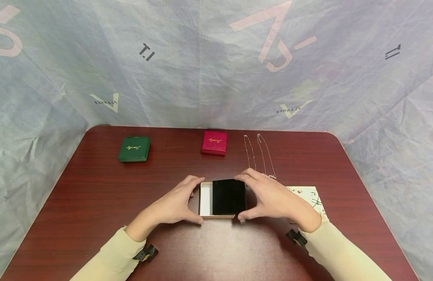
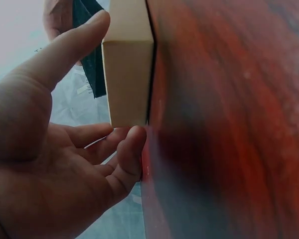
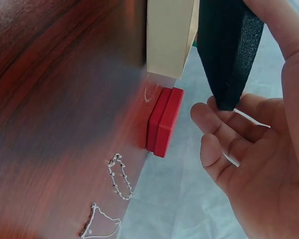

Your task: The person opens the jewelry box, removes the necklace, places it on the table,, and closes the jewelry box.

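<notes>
Black pad (image 1: 229, 197), squarish, flat, perhaps velvety

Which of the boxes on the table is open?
The cream box below the black pad; its white inside shows, while the green box and red box are closed.

A black pad (image 1: 228, 197) hides the right part of a pale box (image 1: 206, 200); to the box's right, the right hand (image 1: 267, 194) and wrist partly hide a floral panel (image 1: 309, 192), and, beyond the box, a necklace's (image 1: 253, 151) near end
</notes>
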`<action>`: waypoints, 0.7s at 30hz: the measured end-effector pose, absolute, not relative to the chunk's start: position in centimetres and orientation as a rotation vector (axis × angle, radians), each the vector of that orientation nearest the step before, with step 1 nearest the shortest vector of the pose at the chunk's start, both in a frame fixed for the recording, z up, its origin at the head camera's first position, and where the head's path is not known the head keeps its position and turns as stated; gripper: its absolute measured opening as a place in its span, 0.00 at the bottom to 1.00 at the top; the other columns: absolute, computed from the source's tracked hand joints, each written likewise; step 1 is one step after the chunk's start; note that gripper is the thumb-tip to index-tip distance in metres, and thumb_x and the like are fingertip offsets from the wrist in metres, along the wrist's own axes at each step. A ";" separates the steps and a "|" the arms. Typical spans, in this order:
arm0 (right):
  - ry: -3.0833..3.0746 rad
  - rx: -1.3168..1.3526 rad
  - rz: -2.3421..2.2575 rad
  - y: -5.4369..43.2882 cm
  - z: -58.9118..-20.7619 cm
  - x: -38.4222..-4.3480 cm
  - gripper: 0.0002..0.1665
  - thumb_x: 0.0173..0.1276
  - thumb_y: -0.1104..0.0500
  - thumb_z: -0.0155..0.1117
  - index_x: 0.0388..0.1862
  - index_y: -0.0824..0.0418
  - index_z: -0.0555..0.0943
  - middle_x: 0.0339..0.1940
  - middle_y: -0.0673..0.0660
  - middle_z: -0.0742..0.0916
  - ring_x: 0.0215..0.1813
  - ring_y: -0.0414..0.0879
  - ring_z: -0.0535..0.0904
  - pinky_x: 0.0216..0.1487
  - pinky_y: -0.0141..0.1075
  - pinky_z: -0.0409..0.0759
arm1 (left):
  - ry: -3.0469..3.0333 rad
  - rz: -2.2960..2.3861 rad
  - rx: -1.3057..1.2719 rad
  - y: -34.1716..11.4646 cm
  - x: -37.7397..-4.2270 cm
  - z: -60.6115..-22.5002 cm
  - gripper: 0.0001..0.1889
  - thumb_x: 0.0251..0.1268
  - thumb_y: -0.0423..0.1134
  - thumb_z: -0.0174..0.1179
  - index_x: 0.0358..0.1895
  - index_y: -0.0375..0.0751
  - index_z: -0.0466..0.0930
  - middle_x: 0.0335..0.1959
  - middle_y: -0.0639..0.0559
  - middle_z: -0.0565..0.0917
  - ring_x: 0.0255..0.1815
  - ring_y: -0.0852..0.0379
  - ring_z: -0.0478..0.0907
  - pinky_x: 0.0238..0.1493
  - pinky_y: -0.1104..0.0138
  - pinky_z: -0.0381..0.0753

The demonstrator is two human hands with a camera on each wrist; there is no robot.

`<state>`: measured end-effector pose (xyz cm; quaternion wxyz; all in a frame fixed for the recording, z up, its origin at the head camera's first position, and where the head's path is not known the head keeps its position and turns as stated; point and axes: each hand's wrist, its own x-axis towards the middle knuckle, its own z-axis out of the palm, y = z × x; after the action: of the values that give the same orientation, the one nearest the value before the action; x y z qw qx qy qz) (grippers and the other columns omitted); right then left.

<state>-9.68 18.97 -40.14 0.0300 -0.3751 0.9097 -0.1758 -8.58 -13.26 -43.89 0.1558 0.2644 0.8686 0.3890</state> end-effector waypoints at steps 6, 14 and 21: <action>2.800 -1.166 -0.527 18.8 -40.2 -9.8 0.59 0.49 0.30 0.84 0.75 0.56 0.75 0.62 0.45 0.78 0.55 0.40 0.79 0.58 0.43 0.82 | 2.498 1.108 0.765 -13.1 -8.6 -43.9 0.59 0.44 0.43 0.88 0.80 0.31 0.62 0.70 0.45 0.70 0.54 0.50 0.76 0.56 0.58 0.80; 2.772 -1.171 -0.499 18.1 -40.1 -10.1 0.60 0.48 0.28 0.84 0.73 0.58 0.76 0.60 0.46 0.78 0.55 0.42 0.80 0.57 0.44 0.83 | 2.500 1.125 0.770 -13.2 -8.6 -44.0 0.56 0.45 0.42 0.88 0.78 0.31 0.65 0.68 0.47 0.72 0.54 0.50 0.76 0.56 0.60 0.79; 2.761 -1.170 -0.473 17.6 -40.6 -10.3 0.58 0.49 0.28 0.83 0.71 0.59 0.77 0.57 0.46 0.78 0.51 0.40 0.79 0.56 0.41 0.82 | 2.505 1.121 0.775 -13.2 -8.6 -44.1 0.55 0.46 0.43 0.88 0.78 0.32 0.65 0.68 0.47 0.72 0.54 0.50 0.76 0.56 0.60 0.79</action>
<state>-10.31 17.59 -40.58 0.0527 -0.3849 0.9082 -0.1554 -8.63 -13.15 -44.12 0.1442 0.2690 0.8692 0.3890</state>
